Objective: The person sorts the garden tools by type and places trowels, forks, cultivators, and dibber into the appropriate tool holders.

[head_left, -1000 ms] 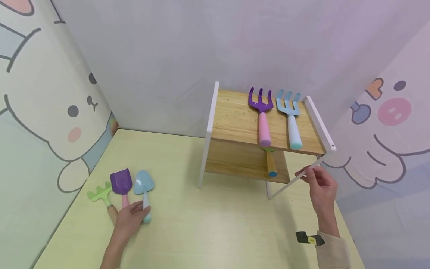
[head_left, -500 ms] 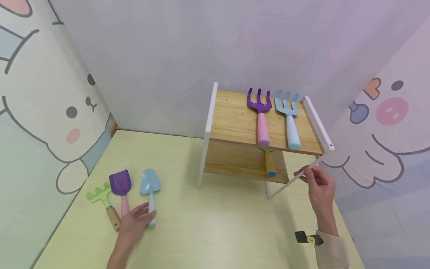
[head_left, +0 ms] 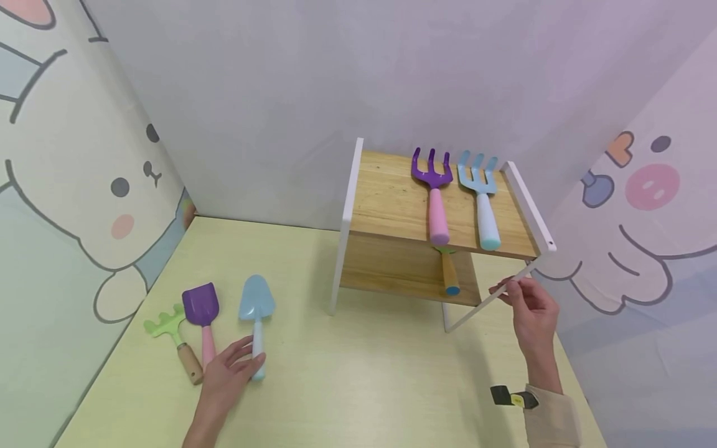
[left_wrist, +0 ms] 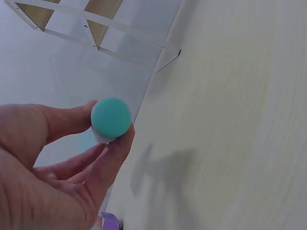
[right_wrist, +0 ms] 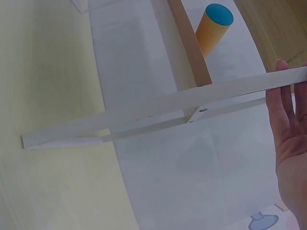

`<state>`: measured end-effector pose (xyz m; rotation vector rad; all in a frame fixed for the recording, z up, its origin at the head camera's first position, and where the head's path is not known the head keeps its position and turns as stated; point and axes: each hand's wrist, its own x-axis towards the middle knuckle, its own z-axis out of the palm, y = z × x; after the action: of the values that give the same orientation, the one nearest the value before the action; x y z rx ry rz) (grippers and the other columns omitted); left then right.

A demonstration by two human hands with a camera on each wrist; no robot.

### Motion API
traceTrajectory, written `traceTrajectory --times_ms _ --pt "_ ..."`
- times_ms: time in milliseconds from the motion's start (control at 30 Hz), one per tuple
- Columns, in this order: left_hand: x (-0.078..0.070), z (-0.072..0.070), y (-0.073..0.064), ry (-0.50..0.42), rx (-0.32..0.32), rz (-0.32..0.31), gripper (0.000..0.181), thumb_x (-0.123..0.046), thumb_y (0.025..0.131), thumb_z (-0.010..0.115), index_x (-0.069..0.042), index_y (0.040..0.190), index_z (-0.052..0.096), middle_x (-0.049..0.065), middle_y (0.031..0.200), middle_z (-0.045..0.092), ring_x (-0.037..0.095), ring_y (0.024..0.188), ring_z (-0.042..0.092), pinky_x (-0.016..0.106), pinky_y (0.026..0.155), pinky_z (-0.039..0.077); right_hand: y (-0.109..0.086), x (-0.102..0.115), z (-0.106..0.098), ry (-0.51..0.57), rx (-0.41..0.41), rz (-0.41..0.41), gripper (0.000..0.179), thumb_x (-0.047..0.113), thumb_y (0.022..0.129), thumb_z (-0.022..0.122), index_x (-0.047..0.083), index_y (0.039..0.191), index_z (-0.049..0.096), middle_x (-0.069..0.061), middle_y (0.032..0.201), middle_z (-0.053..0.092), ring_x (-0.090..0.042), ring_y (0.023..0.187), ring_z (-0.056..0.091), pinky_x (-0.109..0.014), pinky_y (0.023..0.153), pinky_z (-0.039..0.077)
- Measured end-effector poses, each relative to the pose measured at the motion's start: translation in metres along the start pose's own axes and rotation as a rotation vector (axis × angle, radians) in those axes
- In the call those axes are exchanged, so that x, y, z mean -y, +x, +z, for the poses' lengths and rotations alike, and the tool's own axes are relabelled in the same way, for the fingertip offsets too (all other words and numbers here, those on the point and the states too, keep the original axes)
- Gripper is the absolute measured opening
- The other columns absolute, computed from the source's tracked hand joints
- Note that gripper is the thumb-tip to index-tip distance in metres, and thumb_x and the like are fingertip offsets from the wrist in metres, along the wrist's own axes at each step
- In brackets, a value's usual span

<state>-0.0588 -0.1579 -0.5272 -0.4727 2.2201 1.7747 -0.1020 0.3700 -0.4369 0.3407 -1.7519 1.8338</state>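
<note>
L grip (head_left: 226, 376) pinching blue shovel (head_left: 257, 300) near handle end | blade ahead of grip, over tabletop (head_left: 358, 379), right of purple shovel (head_left: 201, 303) | R grip (head_left: 534, 314) pinching white shelf frame (head_left: 529, 208) | yellow wrist label (head_left: 517, 400) too small to read

The left hand (left_wrist: 55, 189) pinches a pale handle (left_wrist: 100, 137) between thumb and fingers, its round turquoise end (left_wrist: 111, 118) facing the camera. A shadow (left_wrist: 172, 165) falls on the pale tabletop (left_wrist: 235, 120) alongside. A white-framed rack (left_wrist: 127, 30) with wooden boards (left_wrist: 104, 6) stands beyond, upper left. A purple object (left_wrist: 111, 221), partly visible, shows at the lower edge.
</note>
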Motion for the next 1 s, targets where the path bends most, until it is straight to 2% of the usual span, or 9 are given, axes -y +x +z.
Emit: traceTrajectory --times_ms 167,300,633,1000 --pt "-0.005 0.004 -0.007 -0.046 -0.017 0.03 0.064 -0.017 0.094 0.078 -0.001 0.148 0.049 0.024 0.143 0.057 0.0 0.094 0.067 0.019 0.082 0.056 0.0 0.0 0.0 -0.017 0.0 0.009 0.013 -0.019 0.099 0.05 -0.024 0.107 0.058 -0.011 0.095 0.073 -0.017 0.084 0.076 -0.028 0.081 0.06" --pt "-0.008 0.008 -0.013 -0.084 -0.017 0.057 0.063 -0.014 0.094 0.078 -0.001 0.148 0.05 0.024 0.143 0.057 0.001 0.094 0.066 0.021 0.082 0.057 0.0 0.001 0.0 -0.024 -0.001 0.007 0.013 -0.019 0.099 0.049 -0.024 0.107 0.058 -0.011 0.096 0.073 -0.017 0.084 0.076 -0.028 0.081 0.059" --pt "-0.017 0.016 -0.023 -0.106 -0.007 0.134 0.06 -0.017 0.093 0.079 -0.006 0.145 0.054 0.023 0.139 0.06 0.004 0.098 0.068 0.023 0.083 0.058 -0.001 0.0 -0.001 -0.009 0.0 0.003 0.013 -0.019 0.099 0.049 -0.024 0.106 0.058 -0.012 0.095 0.073 -0.017 0.084 0.076 -0.028 0.081 0.06" --pt "-0.025 0.027 -0.035 -0.132 0.011 0.186 0.058 -0.015 0.09 0.081 -0.009 0.143 0.058 0.018 0.137 0.063 0.009 0.102 0.069 0.025 0.083 0.059 0.0 -0.001 -0.001 -0.016 -0.002 0.012 0.011 -0.018 0.099 0.05 -0.023 0.104 0.059 -0.012 0.095 0.075 -0.017 0.085 0.076 -0.027 0.081 0.06"
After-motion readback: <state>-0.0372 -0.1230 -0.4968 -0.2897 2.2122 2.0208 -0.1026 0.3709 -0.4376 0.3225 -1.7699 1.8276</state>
